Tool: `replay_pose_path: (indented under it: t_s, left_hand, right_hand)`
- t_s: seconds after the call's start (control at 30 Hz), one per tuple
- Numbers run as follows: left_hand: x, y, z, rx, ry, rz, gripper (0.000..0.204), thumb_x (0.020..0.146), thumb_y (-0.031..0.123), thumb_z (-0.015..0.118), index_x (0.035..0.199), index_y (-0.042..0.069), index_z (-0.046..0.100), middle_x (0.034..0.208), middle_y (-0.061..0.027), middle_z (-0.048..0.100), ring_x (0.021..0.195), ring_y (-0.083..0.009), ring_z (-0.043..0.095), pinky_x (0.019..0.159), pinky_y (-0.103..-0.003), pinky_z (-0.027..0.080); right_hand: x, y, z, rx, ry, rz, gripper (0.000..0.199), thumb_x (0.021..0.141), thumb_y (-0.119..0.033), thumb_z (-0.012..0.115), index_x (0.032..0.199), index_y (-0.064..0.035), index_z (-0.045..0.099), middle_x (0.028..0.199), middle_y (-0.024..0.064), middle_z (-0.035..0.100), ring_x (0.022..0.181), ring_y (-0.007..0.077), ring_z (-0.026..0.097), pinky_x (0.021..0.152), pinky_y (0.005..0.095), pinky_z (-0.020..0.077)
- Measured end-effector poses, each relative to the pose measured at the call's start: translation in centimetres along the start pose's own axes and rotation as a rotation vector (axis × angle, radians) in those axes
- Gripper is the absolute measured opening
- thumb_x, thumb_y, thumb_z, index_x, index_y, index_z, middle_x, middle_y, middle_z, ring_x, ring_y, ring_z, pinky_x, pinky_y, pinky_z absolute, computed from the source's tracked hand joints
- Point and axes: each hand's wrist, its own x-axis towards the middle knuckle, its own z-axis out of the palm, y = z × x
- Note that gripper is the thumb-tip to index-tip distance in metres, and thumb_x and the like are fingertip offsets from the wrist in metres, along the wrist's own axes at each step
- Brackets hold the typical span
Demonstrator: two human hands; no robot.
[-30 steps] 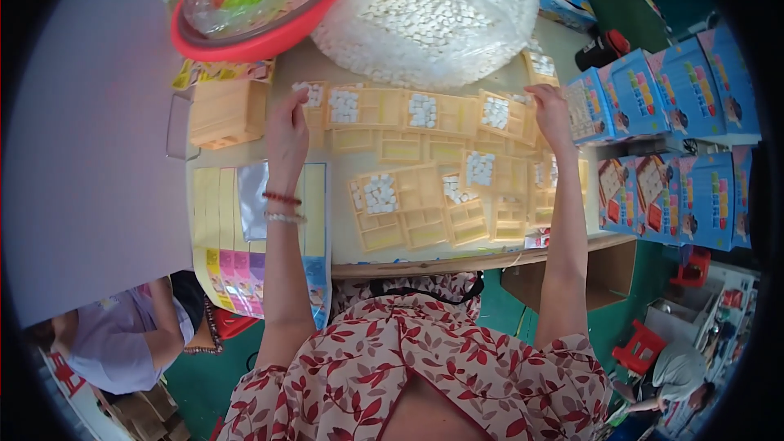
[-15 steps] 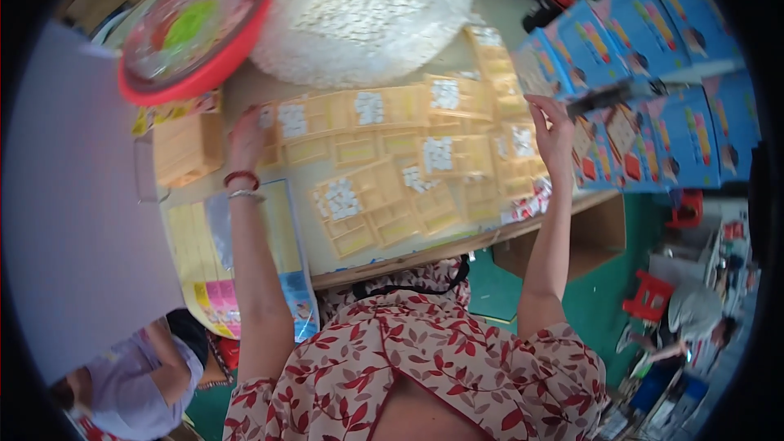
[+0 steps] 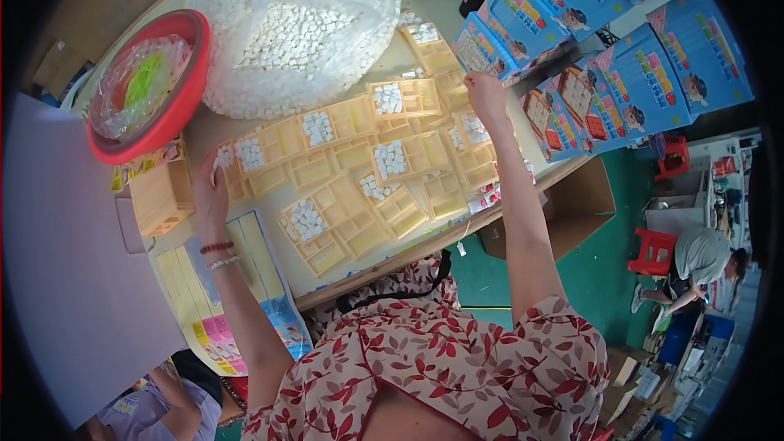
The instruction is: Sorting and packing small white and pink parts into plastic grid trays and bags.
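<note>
Several pale yellow compartment trays [image 3: 351, 118] lie in rows on the table, some stacked or overlapping. Small white blocks [image 3: 317, 128] fill one section in many of them. At the left end of the far row, my left hand [image 3: 211, 192] is closed around the edge of a tray [image 3: 232, 165] holding white blocks. My right hand [image 3: 488, 102] is over the right-hand column of trays, beside the blue boxes. Its fingers are bent together, and whatever is between them is hidden. Beyond the trays rests a large clear plastic bag [image 3: 302, 33] full of white blocks.
A red basin [image 3: 196, 41] with a plastic bag inside stands far left, near a yellow box [image 3: 163, 200]. Printed sheets [image 3: 245, 278] lie at the table's left front. Blue boxes [image 3: 629, 106] are stacked at the right. An open carton [image 3: 572, 204] stands below. Other people sit farther off.
The view has swung, so the table appears lower and farther left. My right hand has moved in from beside the blue boxes to the trays. My left hand stays at the left-end tray.
</note>
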Motion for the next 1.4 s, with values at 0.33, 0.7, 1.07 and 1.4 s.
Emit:
replay_pose_path:
  t_s: [0.33,0.7,1.07,1.4]
  left_hand:
    - [-5.6,5.0,-2.2,-0.216,-0.011,-0.056,0.030,0.090,0.007,0.049,0.119,0.004,0.055,0.120,-0.0099,0.057,0.113,-0.0191,0.051,0.094,-0.029,0.038]
    - [-7.1,5.7,-2.5,-0.241,-0.015,-0.095,0.029,0.091,0.010,0.049,0.119,0.007,0.055,0.119,-0.0073,0.057,0.109,-0.0155,0.053,0.090,-0.027,0.041]
    - [-7.9,5.8,-2.0,-0.277,-0.039,-0.132,0.029,0.091,0.010,0.049,0.119,0.006,0.056,0.116,-0.0064,0.059,0.103,-0.0123,0.054,0.085,-0.025,0.042]
    - [-7.8,6.6,-2.1,-0.281,-0.064,-0.136,0.029,0.092,0.010,0.049,0.119,0.004,0.055,0.113,-0.0086,0.060,0.103,-0.0134,0.055,0.088,-0.026,0.042]
  right_hand:
    - [2.6,-0.6,2.6,-0.242,-0.168,0.066,0.016,0.074,-0.017,0.062,0.080,-0.0025,0.066,0.081,0.0194,0.064,0.082,0.0344,0.063,0.070,0.0424,0.0509]
    - [2.2,-0.9,1.4,-0.052,0.062,0.094,0.013,0.076,-0.018,0.062,0.081,-0.0064,0.067,0.079,0.0169,0.064,0.077,0.0335,0.062,0.069,0.0430,0.0486]
    - [2.9,-0.5,2.9,-0.024,0.109,0.198,0.014,0.076,-0.019,0.063,0.081,-0.0063,0.068,0.079,0.0174,0.064,0.078,0.0338,0.062,0.070,0.0422,0.0488]
    - [3.1,-0.8,2.9,0.026,0.061,0.218,0.013,0.076,-0.020,0.063,0.082,-0.0085,0.066,0.080,0.0158,0.064,0.080,0.0341,0.061,0.070,0.0430,0.0483]
